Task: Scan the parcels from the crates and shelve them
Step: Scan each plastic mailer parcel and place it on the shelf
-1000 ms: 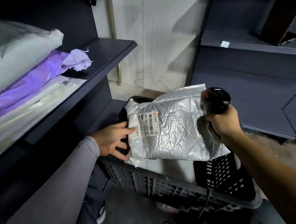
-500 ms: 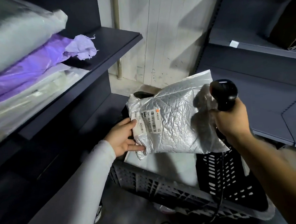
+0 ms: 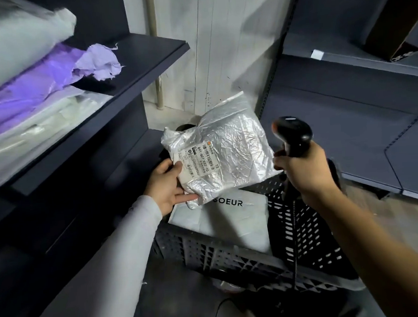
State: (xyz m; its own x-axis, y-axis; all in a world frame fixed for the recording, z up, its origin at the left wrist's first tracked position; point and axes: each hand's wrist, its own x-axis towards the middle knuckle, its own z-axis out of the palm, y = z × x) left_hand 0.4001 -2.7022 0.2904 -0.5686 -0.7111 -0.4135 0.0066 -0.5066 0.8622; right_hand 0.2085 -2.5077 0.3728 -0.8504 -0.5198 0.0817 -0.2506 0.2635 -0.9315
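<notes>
My left hand (image 3: 166,186) grips the left edge of a crinkled silver parcel (image 3: 232,146), thumb on its white barcode label (image 3: 198,162). The parcel is held tilted above a dark slatted crate (image 3: 234,258). My right hand (image 3: 305,169) grips a black handheld scanner (image 3: 294,133) just right of the parcel, its cable hanging down into the crate. A white parcel printed "SOEUR" (image 3: 229,216) lies in the crate beneath.
A dark shelf (image 3: 132,62) at left carries stacked grey, purple (image 3: 37,86) and clear-bagged parcels. Dark shelving (image 3: 349,128) fills the right side, with a brown box (image 3: 396,26) on an upper shelf. A pale wall stands behind the crate.
The silver parcel has tilted, its label end turning toward me. The scanner has drawn away to the right of the parcel. The "SOEUR" parcel below has come into view.
</notes>
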